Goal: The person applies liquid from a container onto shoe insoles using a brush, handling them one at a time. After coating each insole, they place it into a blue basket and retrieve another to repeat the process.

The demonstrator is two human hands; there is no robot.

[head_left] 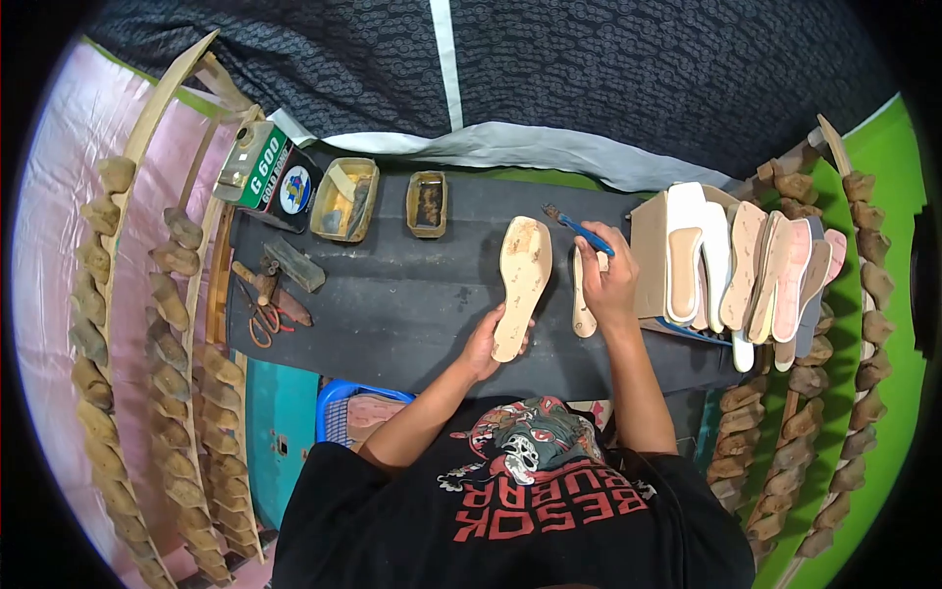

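Note:
A pale insole [523, 285] with brown patches near its top end is held upright over the dark table by my left hand [483, 346], whose fingers wrap its lower end. My right hand [612, 280] grips a blue-handled brush [585, 233], its dark bristles pointing up and left, a little to the right of the insole's top. Partly covered by my right hand, a second pale insole [584, 314] lies on the table [392, 294].
Two tubs, one yellowish [366, 211] and one with dark contents [428, 204], stand behind. A glue can [265, 172], scissors [261, 324] and tools are left. A box [649, 260] of insoles stands right. Shoe-last racks flank both sides; a blue basket [337, 393] sits below.

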